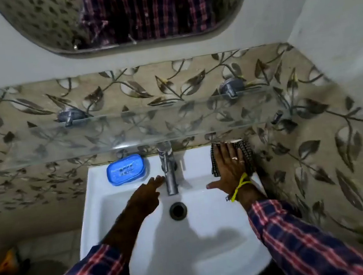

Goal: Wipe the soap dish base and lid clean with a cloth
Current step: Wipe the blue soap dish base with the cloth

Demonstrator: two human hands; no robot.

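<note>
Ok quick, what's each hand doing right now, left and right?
Left hand: open, fingers straight, holding nothing, reaching toward the tap.
Right hand: open, fingers flat on the dark cloth on the sink rim.

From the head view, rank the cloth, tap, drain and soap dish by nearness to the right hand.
1. Cloth: under the right hand, sink's right rear corner.
2. Tap: centre, to its left.
3. Drain: basin middle, close to the tap's rank.
4. Soap dish: left rear ledge.

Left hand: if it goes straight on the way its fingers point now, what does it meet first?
Probably the tap: the left hand points up and right, fingertips almost at its spout. Depth is unclear.
</note>
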